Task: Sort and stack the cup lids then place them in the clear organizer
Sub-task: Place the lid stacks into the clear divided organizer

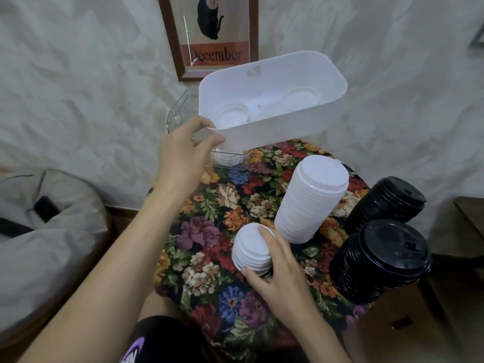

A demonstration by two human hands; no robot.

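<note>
Cup lids sit in several piles around the two hands. The right hand [280, 268] grasps a short stack of white lids [251, 250] low on the floral tablecloth [209, 231], with its thumb at the stack's near edge and its fingers curled over the top and far side. Just beyond that hand's fingertips stands a tall stack of white lids [311, 203], leaning a little. Farther out to the right of the right hand are two stacks of black lids, one near [379, 260] and one behind it [385, 200].

The left hand [183, 155] reaches forward and pinches the near corner rim of a white bin [275, 127], thumb on the outside and fingers hooked over the edge. The bin is held off the table and tilted toward the camera. Two loose white lids lie on the bin's floor, one close to the gripping fingers [231, 116] and one toward the far end [301, 96].

The clear organizer [180, 111] stands just past the left hand, mostly hidden behind and under the bin; through its lower wall a white lid [225, 157] seems to show, though it is too blurred to be sure.
</note>
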